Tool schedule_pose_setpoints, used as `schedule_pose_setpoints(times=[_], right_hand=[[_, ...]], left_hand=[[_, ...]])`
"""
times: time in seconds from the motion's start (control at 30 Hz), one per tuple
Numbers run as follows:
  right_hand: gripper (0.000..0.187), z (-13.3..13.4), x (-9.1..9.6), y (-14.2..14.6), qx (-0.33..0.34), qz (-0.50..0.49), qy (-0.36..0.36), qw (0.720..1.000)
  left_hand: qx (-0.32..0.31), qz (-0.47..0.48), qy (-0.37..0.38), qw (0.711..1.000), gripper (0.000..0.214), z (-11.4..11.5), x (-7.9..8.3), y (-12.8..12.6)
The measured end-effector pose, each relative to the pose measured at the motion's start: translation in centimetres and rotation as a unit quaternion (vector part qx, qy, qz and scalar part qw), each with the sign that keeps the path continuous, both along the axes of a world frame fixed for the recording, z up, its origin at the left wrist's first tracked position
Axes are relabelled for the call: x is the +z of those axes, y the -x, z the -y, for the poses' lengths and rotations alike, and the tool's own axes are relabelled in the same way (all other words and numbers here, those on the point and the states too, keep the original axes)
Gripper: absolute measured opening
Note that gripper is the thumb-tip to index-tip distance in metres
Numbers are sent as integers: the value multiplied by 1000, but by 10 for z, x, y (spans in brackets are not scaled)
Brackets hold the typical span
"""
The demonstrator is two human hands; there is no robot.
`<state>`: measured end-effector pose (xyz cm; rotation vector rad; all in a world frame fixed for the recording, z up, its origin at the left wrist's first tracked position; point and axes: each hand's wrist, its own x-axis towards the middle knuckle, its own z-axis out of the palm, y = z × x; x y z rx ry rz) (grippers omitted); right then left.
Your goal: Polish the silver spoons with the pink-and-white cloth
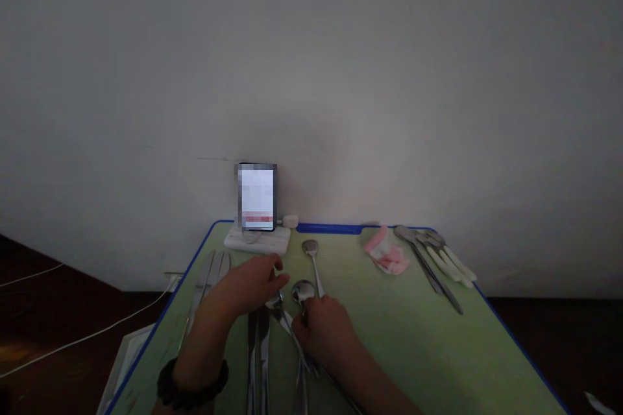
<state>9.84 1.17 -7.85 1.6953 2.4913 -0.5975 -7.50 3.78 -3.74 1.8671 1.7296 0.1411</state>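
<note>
My right hand (327, 327) is closed over the table, its fingers at a metal spoon whose shiny bowl (302, 290) shows just beyond them. Behind it lies a longer spoon (310, 248), its handle running down towards my knuckles. My left hand (256, 280), with a dark beaded bracelet on the wrist, is held above the table with thumb and forefinger apart and nothing visible between them. Just under its thumb is another spoon (275, 301). Table knives (263, 350) and crossing cutlery handles (299, 343) lie between my forearms; my hands partly hide them.
A phone (257, 198) stands on a white holder (256, 241) at the back left. More knives (207, 279) lie beside my left forearm. A pink and white cloth (387, 251) and white-handled cutlery (445, 256) lie at the back right. The green table (428, 343) has a blue edge against the wall.
</note>
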Motion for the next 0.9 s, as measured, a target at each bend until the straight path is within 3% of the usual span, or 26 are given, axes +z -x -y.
schedule_pose_setpoints(times=[0.23,0.37,0.43,0.53,0.63,0.77,0.9], right_hand=[[23,-15,14,-15,-27,-82,37,996],[19,-26,28,-26,-55,-191,37,979],[19,-29,35,-30,-75,-299,98,946],[24,-29,47,-33,-103,-477,161,858],[27,-27,58,-33,-131,-576,92,802],[22,-27,66,-37,-157,-623,-8,766],[20,-30,70,-48,-111,-617,12,779]], left_hand=[[-6,-17,34,999,31,-3,-2,7],[-21,-8,31,999,32,0,8,3],[-47,20,31,998,32,4,18,-4],[-112,76,25,990,31,13,36,-15],[-148,85,6,985,32,23,50,-27],[-156,104,-10,982,29,29,55,-42],[-164,123,10,979,29,31,54,-46]])
